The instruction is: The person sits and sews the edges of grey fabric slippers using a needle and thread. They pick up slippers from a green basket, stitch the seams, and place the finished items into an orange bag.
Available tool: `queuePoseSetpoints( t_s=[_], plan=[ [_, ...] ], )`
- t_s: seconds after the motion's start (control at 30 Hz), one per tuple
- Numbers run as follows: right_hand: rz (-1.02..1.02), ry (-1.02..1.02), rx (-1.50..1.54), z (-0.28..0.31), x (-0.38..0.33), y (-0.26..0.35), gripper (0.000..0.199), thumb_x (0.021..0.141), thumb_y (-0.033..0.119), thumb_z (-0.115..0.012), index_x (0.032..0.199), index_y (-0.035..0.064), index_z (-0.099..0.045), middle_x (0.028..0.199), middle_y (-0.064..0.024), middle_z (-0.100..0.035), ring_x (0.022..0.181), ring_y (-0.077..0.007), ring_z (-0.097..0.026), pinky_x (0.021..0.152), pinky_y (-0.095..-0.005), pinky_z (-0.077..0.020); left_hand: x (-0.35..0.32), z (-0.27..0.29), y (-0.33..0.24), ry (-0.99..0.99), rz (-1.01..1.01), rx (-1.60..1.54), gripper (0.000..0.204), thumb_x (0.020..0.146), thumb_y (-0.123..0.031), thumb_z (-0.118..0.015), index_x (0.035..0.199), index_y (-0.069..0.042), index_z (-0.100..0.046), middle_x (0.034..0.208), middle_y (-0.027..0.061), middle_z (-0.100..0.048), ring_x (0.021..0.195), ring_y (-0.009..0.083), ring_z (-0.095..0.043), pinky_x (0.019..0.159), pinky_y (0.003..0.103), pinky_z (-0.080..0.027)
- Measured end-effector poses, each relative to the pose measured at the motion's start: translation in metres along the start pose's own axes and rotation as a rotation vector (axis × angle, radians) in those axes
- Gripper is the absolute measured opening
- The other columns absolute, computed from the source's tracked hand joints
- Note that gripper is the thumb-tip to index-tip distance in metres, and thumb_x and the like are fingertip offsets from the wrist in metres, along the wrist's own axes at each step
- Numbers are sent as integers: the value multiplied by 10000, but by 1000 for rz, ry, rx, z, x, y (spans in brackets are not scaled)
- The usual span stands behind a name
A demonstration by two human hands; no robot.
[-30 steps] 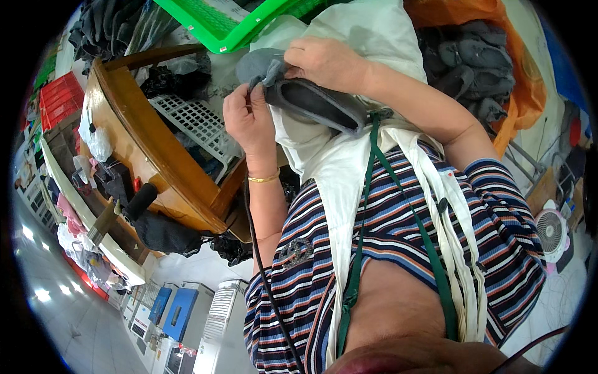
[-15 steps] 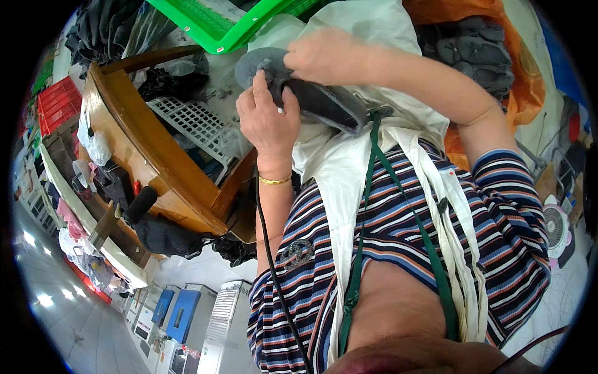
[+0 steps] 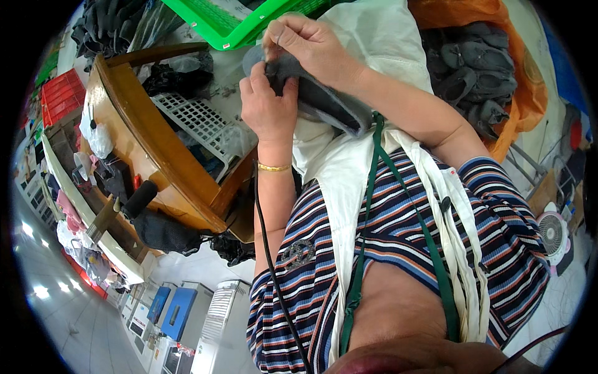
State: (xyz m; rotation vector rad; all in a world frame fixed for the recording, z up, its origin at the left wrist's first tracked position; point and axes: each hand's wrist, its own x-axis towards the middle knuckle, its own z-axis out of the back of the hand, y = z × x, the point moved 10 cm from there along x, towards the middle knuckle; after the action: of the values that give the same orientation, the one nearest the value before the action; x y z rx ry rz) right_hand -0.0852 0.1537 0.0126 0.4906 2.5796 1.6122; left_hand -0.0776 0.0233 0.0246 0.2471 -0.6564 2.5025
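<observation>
A dark grey, soft-looking slipper (image 3: 333, 105) lies over my lap on the white apron (image 3: 324, 156), its opening toward my body. My left hand (image 3: 269, 112) is closed on its far end, with thumb and fingers pinching the material. Just above that same end, my right hand (image 3: 311, 51) is raised with its fingertips pinched together. What those fingertips hold, if anything, is too small to make out. Part of the slipper's far end is hidden behind both hands.
A green plastic basket (image 3: 233, 34) stands beyond my hands. To the left is a wooden table frame (image 3: 146, 143) with a white grid rack (image 3: 193, 121). At the right, an orange sack (image 3: 529, 118) holds several dark grey slippers (image 3: 476, 56). A small fan (image 3: 552, 230) sits farther right.
My right hand has lifted away from the slipper's surface and turned, fingertips now pinched higher up. My left hand's fingers have drawn in on the far end. The slipper stays on my lap.
</observation>
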Motion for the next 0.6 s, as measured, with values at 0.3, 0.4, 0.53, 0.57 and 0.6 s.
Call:
queuePoseSetpoints(
  t_s=[0.3,0.4,0.53,0.57,0.6],
  plan=[
    [-329,16,378,-29,-22,-1,255,1011,218,-505,802,73,-523,716,4,-472,658,-100,-433,663,-270,-396,5,-7,9,-35,-145,32,298,787,-43,-602,1081,-88,-624,843,93,-599,746,305,-619,611,400,-518],
    [-260,-59,408,-8,-23,14,296,997,224,-531,739,83,-501,685,18,-446,621,-82,-381,602,-249,-349,18,-4,1,-4,-149,-68,308,790,-32,-587,1086,-99,-641,853,119,-615,754,332,-617,638,426,-520],
    [-207,-72,354,3,-29,32,298,1015,221,-497,757,75,-475,682,6,-430,624,-102,-385,624,-272,-368,27,-4,-20,38,-245,-98,267,773,-55,-598,1034,-101,-633,834,115,-609,728,320,-620,607,424,-517],
    [-167,-16,311,1,-27,38,285,1019,212,-490,774,68,-468,693,-4,-432,636,-109,-395,650,-290,-386,31,-3,-25,54,-285,-59,261,765,-70,-602,1022,-102,-626,826,107,-607,723,304,-627,591,415,-518],
    [-125,44,267,1,-28,45,272,1022,203,-484,791,61,-462,705,-14,-433,647,-116,-406,675,-308,-403,33,-4,-31,68,-322,-17,255,756,-86,-606,1010,-104,-618,818,99,-605,718,288,-633,575,407,-520]
  ],
)
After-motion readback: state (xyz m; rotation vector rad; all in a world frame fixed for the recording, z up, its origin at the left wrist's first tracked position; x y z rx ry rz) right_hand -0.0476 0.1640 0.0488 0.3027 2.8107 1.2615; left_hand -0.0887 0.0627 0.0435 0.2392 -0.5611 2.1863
